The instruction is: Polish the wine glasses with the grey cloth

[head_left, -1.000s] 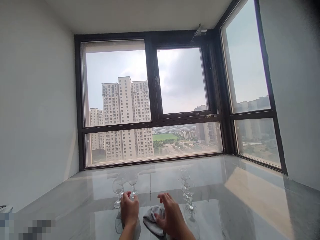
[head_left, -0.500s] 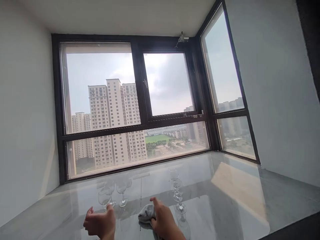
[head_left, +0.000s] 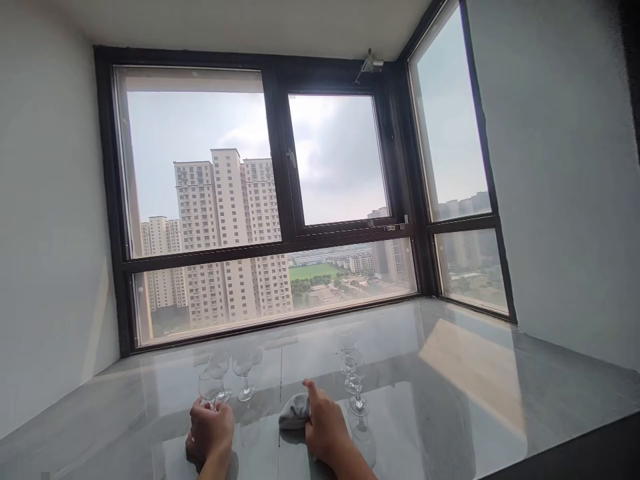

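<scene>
My left hand is curled around the stem of a clear wine glass standing on the glossy grey stone sill. Two more wine glasses stand just behind it. My right hand lies on a bunched grey cloth and grips it, with the forefinger raised. Right of that hand a short row of wine glasses runs away towards the window.
A large dark-framed corner window closes off the far edge of the sill, with tower blocks outside. White walls stand at left and right. The sill's dark front edge runs along the lower right.
The view has swung left and steadied. My left hand moved left and closed around the nearest glass's stem. My right hand settled on the cloth, its fingers drawn together.
</scene>
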A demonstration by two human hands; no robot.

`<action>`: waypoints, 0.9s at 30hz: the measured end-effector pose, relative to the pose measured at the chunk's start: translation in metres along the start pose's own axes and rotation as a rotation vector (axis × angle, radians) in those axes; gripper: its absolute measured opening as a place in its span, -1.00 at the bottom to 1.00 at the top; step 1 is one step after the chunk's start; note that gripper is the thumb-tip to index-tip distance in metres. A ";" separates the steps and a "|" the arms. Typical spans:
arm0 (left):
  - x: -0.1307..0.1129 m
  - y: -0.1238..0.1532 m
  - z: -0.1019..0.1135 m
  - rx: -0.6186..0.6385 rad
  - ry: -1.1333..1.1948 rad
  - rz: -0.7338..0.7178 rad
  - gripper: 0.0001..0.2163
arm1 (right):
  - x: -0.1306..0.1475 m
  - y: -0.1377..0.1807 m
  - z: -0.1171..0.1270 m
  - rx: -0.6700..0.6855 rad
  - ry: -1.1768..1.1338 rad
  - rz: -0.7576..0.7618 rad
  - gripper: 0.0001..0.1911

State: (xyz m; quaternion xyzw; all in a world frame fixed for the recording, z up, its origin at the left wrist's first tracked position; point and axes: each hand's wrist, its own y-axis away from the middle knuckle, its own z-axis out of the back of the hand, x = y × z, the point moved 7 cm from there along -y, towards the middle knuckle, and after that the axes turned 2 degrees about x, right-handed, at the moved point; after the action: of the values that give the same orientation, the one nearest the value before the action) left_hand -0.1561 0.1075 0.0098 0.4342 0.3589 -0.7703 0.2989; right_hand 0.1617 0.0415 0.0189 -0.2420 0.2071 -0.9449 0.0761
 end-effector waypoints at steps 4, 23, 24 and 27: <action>0.001 0.000 -0.004 0.086 -0.065 0.013 -0.70 | -0.005 -0.002 -0.001 -0.046 -0.032 -0.015 -0.12; -0.077 0.110 -0.024 0.381 -0.176 -0.933 -0.63 | 0.004 0.000 0.005 -0.207 -0.276 0.140 -0.23; -0.080 0.114 -0.024 0.397 -0.204 -0.953 -0.61 | 0.005 0.000 0.006 -0.214 -0.289 0.150 -0.27; -0.088 0.124 -0.021 0.431 -0.235 -1.006 -0.60 | 0.004 0.001 0.010 -0.253 -0.305 0.147 -0.32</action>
State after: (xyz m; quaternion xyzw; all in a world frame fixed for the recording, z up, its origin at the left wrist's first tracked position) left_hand -0.0116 0.0680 0.0438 0.1719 0.3207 -0.9170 -0.1631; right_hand 0.1634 0.0357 0.0283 -0.3739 0.3274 -0.8557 0.1444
